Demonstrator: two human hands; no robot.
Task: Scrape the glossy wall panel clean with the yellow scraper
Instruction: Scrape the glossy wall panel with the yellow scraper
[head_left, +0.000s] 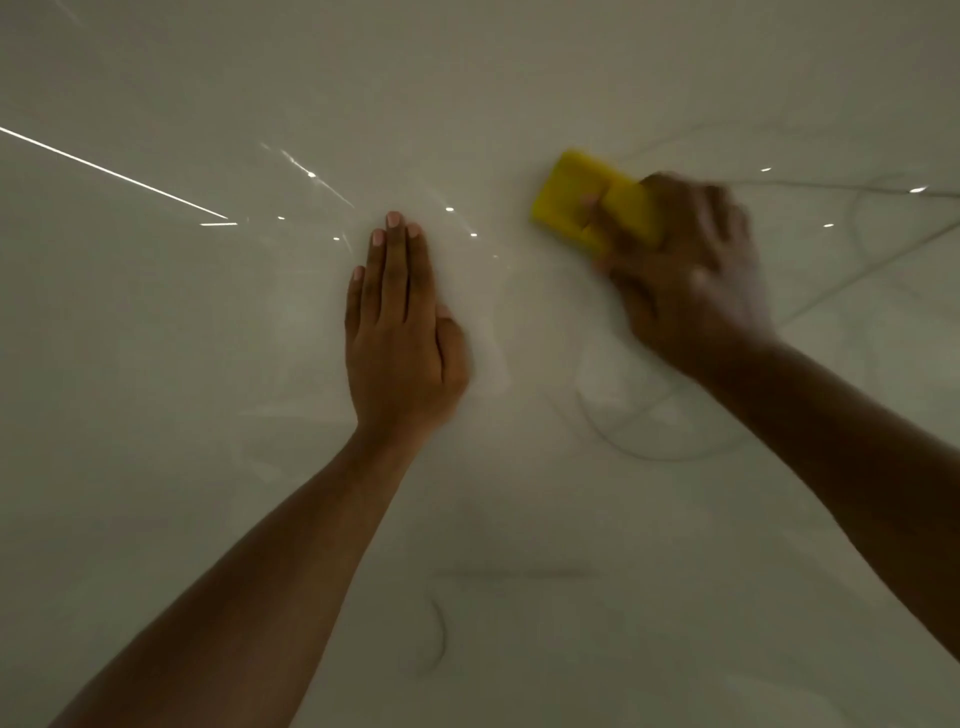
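The glossy off-white wall panel fills the view and carries a bright streak of reflected light at its upper left. The left hand lies flat against the panel near centre, fingers straight, held together and pointing up, forearm running down to the lower left. Faint dark curved lines mark the panel to the right of it. The flat yellow rectangular plastic scraper sits upper right, against the panel. The right hand (blurred) grips the scraper's lower right end, thumb over its face; the yellow body projects up-left beyond the fingers. The right forearm extends to the lower right.
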